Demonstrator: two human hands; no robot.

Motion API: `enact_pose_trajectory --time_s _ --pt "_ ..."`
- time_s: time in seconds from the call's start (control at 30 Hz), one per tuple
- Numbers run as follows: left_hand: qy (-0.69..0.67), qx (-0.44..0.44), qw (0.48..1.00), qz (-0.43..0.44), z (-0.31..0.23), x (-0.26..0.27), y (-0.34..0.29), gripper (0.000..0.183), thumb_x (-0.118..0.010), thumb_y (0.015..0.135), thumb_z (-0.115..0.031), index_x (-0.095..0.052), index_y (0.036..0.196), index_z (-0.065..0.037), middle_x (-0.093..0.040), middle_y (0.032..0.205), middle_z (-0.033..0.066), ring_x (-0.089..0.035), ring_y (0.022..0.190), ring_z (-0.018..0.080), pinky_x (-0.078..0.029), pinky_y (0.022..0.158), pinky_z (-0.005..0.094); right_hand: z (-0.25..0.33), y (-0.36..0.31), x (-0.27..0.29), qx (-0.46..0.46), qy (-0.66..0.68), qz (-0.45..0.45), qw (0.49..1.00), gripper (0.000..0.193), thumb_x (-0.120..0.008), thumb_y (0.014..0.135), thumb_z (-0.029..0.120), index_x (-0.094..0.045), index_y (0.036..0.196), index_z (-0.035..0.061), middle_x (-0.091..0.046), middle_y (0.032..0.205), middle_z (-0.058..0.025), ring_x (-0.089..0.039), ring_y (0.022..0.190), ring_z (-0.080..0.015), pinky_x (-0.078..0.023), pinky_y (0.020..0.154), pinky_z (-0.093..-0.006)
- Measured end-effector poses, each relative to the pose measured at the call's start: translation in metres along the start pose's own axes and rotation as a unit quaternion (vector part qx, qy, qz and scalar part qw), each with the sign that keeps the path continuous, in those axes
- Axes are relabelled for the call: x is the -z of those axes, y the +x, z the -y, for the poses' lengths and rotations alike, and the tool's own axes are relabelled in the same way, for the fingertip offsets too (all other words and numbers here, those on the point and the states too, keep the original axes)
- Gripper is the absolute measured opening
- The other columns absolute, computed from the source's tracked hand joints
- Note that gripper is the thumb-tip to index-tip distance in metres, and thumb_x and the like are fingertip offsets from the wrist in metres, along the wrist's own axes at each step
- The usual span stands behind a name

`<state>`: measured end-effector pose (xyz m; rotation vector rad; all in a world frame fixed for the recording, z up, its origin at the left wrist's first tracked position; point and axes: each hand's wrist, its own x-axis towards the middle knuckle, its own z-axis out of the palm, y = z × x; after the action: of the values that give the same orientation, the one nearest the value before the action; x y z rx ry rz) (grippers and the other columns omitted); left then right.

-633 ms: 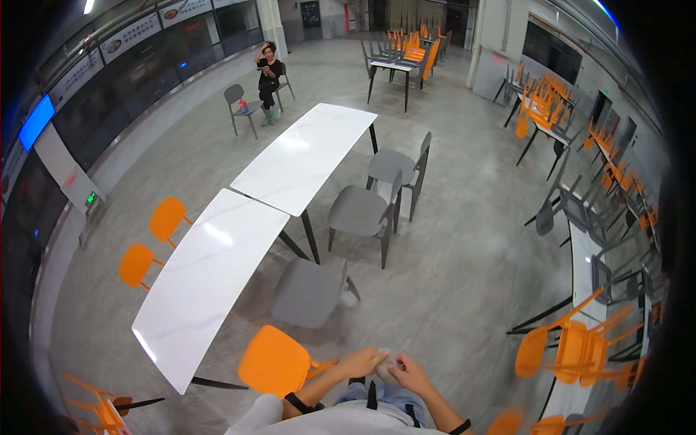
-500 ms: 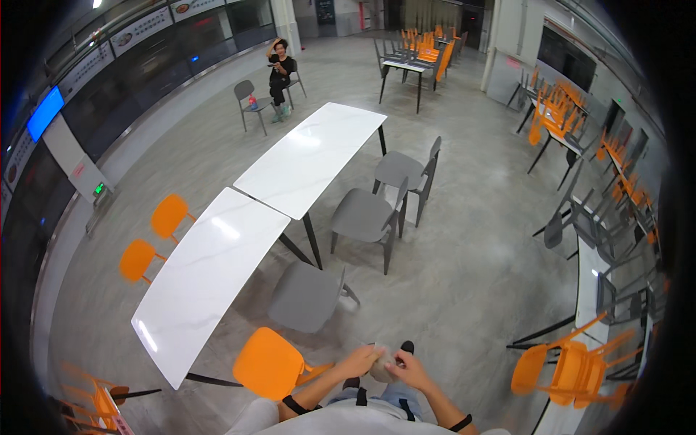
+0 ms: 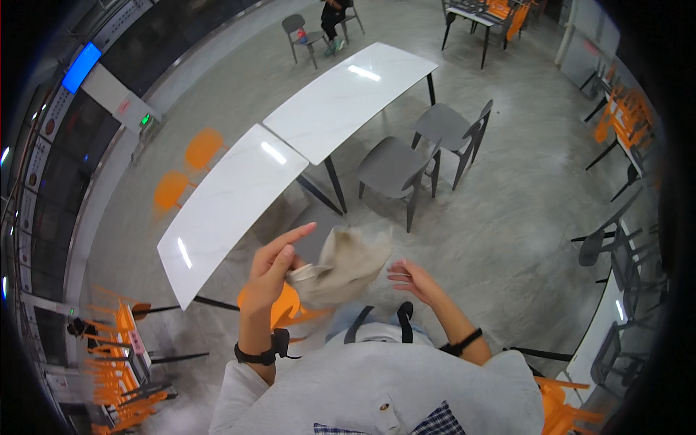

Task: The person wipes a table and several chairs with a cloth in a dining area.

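Note:
A crumpled beige cloth [image 3: 348,262] hangs in the air in front of my body, blurred by motion. My left hand [image 3: 272,268] has its edge between the thumb and the lower fingers, while the index finger points out. To the right of the cloth, my right hand [image 3: 415,280] is apart from it, fingers spread and a little smeared, holding nothing. Behind the cloth and left hand are a grey chair [image 3: 308,226] and an orange chair [image 3: 286,304], both partly hidden.
Two white tables [image 3: 230,210] stand end to end ahead and left. Grey chairs [image 3: 395,167] line their right side, orange chairs [image 3: 204,148] their left. Stacked orange chairs [image 3: 631,116] sit on tables at the right. A seated person [image 3: 333,20] is at the far end.
Both hands have risen and moved apart; the cloth, bunched between them before, now spreads out from my left hand. My right hand has let go. The view has tilted downward.

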<state>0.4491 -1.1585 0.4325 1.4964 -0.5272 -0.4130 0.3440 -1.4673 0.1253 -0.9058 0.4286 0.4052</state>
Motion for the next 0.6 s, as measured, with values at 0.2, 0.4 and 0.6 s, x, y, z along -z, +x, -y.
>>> enact_pose_trajectory --time_s 0.2,0.4,0.6 --pt "-0.129 0.152 0.967 -0.157 0.09 -0.037 0.005 0.041 -0.054 0.113 -0.033 -0.066 0.135 0.0 -0.045 0.06 -0.0065 -0.038 0.05 0.0044 -0.034 0.05 0.0223 0.03 0.141 -0.11 -0.05 0.114 0.107 0.986 0.054 -0.06 0.107 0.042 -0.054 0.146 0.0044 -0.064 0.142 -0.0139 -0.063 0.13 -0.0276 -0.052 0.11 -0.046" --pt "-0.006 0.216 0.968 -0.128 0.11 0.084 -0.046 0.041 -0.051 0.111 -0.029 -0.065 0.138 -0.001 -0.061 0.069 0.0 -0.057 0.064 0.0095 -0.047 0.062 0.0273 0.112 0.147 -0.149 -0.024 0.196 0.204 0.959 0.04 -0.059 0.107 0.02 -0.056 0.143 0.0022 -0.068 0.13 -0.0137 -0.068 0.122 -0.0291 -0.055 0.108 -0.0482" --pt "0.072 0.127 0.973 -0.181 0.213 0.1 0.017 0.059 -0.055 0.109 -0.039 -0.049 0.154 -0.001 -0.053 0.155 0.0143 -0.056 0.135 0.0232 -0.045 0.111 0.0385 0.141 0.135 -0.233 -0.015 0.105 0.245 0.964 0.069 -0.068 0.085 -0.01 -0.051 0.15 0.0012 -0.062 0.145 -0.0181 -0.063 0.131 -0.0346 -0.05 0.113 -0.0501"
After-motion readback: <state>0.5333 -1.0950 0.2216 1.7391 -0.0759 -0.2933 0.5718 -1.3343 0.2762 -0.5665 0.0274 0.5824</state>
